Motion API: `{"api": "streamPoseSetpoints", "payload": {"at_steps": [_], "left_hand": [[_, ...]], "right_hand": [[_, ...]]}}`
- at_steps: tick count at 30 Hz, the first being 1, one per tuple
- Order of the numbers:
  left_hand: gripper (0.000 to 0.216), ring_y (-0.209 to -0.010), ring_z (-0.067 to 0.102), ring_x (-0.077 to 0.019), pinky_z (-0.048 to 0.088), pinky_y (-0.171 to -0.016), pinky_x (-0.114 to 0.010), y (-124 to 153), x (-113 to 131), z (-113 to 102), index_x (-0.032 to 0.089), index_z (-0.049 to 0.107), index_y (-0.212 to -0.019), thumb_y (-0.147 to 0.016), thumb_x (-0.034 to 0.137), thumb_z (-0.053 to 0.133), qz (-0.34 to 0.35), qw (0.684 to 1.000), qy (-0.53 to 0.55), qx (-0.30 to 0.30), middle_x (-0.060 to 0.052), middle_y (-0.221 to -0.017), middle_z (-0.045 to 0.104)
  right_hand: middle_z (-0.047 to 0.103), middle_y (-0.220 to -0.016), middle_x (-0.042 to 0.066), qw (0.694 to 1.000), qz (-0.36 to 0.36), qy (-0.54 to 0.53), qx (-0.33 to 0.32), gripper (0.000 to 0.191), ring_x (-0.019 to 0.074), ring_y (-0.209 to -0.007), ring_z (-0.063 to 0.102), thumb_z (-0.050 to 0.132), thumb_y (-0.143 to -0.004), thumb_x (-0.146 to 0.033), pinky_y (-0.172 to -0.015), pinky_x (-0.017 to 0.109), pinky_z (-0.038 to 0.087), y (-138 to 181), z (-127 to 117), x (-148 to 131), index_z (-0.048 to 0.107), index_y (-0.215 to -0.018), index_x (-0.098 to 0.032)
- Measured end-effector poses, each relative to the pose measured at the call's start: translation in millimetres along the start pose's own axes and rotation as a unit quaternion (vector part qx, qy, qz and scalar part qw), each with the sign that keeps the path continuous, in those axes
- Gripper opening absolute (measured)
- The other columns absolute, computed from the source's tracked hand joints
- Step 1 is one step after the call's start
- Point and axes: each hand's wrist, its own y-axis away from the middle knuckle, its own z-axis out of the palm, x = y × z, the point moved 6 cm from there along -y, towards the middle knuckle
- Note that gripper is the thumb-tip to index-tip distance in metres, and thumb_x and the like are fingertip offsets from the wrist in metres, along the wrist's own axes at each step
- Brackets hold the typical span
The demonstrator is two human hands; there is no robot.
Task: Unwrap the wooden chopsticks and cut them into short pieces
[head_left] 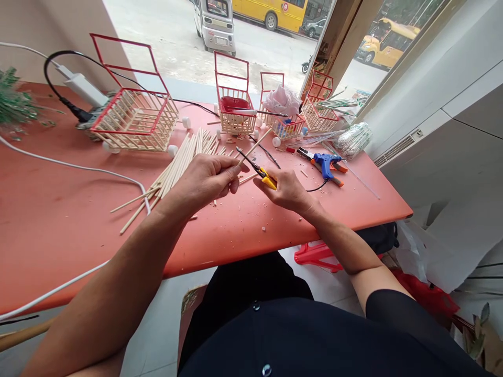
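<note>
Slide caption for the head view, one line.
Left hand holds a thin stick, right hand yellow-handled pliers, near red-trimmed carts.

Thin pale stick (258, 144), pinched in the left hand (210, 175), slants up-right; yellow-handled pliers (260, 170) sit in the right hand (288, 189), dark nose aimed up-left across the stick close to its held end, contact unclear.

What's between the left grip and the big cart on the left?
A pile of thin wooden sticks lies between the left grip and the big cart, seen in the head view.
</note>
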Motion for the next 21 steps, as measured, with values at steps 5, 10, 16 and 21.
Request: {"api": "streamPoseSetpoints", "payload": {"at_steps": [5, 10, 16, 21], "left_hand": [[0.035, -0.043, 0.038, -0.0075, 0.023, -0.042, -0.023, -1.6, -1.1, 2.9, 0.015, 0.083, -0.090, -0.087, 0.050, 0.085, -0.014, 0.997, 0.079, -0.011, 0.000, -0.058, 0.058], [0.031, -0.043, 0.036, -0.0067, 0.020, -0.042, -0.025, -1.1, -1.4, 2.0, 0.015, 0.082, -0.085, -0.084, 0.045, 0.088, -0.022, 0.996, 0.087, -0.002, -0.004, -0.062, 0.065], [0.032, -0.044, 0.037, -0.0062, 0.021, -0.042, -0.024, 1.4, 4.4, 0.8, 0.012, 0.083, -0.089, -0.082, 0.043, 0.088, -0.030, 0.996, 0.080, 0.007, -0.010, -0.070, 0.074], [0.030, -0.044, 0.040, -0.0062, 0.025, -0.041, -0.023, 2.5, 7.0, 0.2, 0.012, 0.084, -0.090, -0.082, 0.041, 0.088, -0.034, 0.996, 0.079, 0.015, -0.010, -0.071, 0.076]], "right_hand": [[0.051, -0.077, 0.001, 0.999, -0.018, 0.014, 0.028, 0.064, 0.0169, -0.073, 0.042, 0.047, -0.100, -0.085, -0.073, 0.034, 0.031, -3.1, -6.8, -1.6, 0.044, -0.082, -0.024], [0.063, -0.089, 0.005, 0.999, -0.025, -0.018, -0.039, 0.066, 0.0201, -0.083, 0.053, 0.046, -0.102, -0.083, -0.081, 0.034, 0.038, -6.5, -4.9, -5.0, 0.062, -0.097, -0.019], [0.069, -0.095, 0.007, 0.990, -0.002, -0.079, -0.121, 0.075, 0.0233, -0.094, 0.061, 0.044, -0.100, -0.088, -0.086, 0.035, 0.042, -6.7, -4.3, -5.1, 0.070, -0.103, -0.018], [0.069, -0.095, 0.007, 0.988, 0.009, -0.083, -0.126, 0.075, 0.0241, -0.096, 0.063, 0.046, -0.099, -0.089, -0.087, 0.035, 0.043, -6.6, -6.6, -3.4, 0.070, -0.102, -0.018]]}}
